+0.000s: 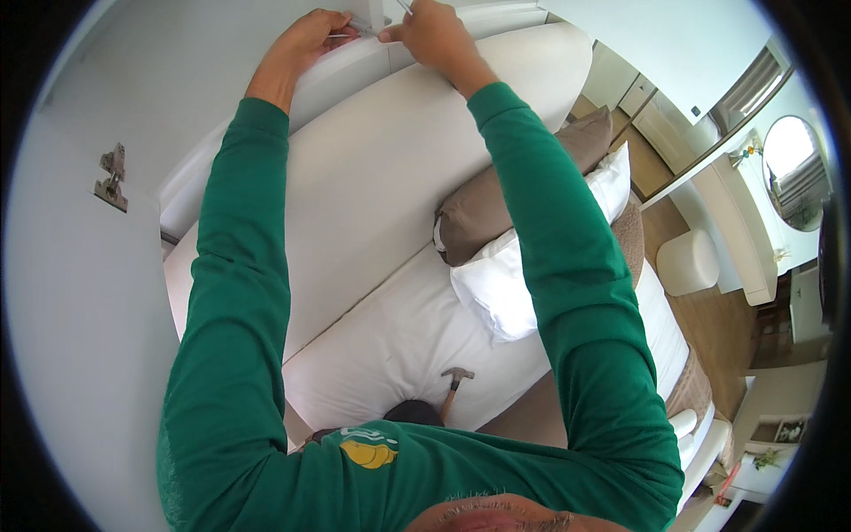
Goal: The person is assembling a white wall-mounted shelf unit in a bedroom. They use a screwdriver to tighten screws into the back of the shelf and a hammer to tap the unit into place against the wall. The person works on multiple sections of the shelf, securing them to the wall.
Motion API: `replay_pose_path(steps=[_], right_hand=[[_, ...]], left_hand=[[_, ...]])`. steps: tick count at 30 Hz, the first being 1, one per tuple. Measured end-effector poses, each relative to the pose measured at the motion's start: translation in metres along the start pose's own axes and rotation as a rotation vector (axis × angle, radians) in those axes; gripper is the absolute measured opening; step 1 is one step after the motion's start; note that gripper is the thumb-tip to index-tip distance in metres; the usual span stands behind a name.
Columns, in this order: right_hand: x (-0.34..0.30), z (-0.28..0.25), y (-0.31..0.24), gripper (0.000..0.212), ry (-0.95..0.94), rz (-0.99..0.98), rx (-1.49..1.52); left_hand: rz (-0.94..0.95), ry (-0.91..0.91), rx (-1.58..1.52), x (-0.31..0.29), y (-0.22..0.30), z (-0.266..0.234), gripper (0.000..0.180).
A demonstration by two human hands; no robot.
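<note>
Both arms, in green sleeves, reach up to the top of the view, against a white panel above the headboard. My left hand [310, 37] is closed, its fingertips pinched at a small greyish metal piece [362, 27] by the panel edge. My right hand [434, 37] is just to the right, its fingers closed round a thin pale rod-shaped tool [405, 6], mostly hidden by the hand and the top of the picture. The fingers of the two hands nearly meet. What exactly either one holds is too small to make out.
A metal hinge [112, 180] sits on the white door at left. Below the arms is the cream headboard [381, 168]. On the bed lie a hammer [456, 381], a white pillow [496, 288] and a brown pillow [479, 213]. A stool [688, 263] and dressing table stand right.
</note>
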State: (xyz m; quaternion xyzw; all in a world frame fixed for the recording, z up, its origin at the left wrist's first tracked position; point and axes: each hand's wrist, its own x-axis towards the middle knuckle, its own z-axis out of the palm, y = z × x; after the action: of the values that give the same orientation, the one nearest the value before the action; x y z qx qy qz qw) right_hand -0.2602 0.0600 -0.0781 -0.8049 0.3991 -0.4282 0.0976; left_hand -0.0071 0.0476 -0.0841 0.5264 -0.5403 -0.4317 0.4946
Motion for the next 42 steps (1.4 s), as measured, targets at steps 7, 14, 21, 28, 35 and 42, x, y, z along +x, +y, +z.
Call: replay_pose_path(steps=[7,14,21,28,35,42], right_hand=[[0.014,0.042,-0.015,0.036,0.095,-0.014,-0.165],[0.015,0.038,-0.014,0.047,0.028,0.011,-0.154],[0.014,0.032,-0.011,0.041,-0.016,0.044,-0.077],[0.005,0.004,0.001,0.044,-0.078,0.041,-0.001],[-0.011,-0.006,-0.002,0.043,-0.084,0.086,-0.007],[-0.028,-0.008,-0.003,0.030,-0.069,0.003,0.069]], left_hand=[[0.042,-0.013,0.014,-0.015,0.013,0.009,0.030],[-0.010,0.012,-0.119,-0.016,0.012,0.007,0.028],[-0.043,0.019,-0.116,-0.011,0.008,0.000,0.027],[-0.048,0.011,-0.099,-0.019,0.013,0.005,0.027],[-0.056,0.071,-0.114,-0.017,0.012,0.005,0.029],[0.047,0.099,-0.030,-0.020,0.014,0.010,0.032]])
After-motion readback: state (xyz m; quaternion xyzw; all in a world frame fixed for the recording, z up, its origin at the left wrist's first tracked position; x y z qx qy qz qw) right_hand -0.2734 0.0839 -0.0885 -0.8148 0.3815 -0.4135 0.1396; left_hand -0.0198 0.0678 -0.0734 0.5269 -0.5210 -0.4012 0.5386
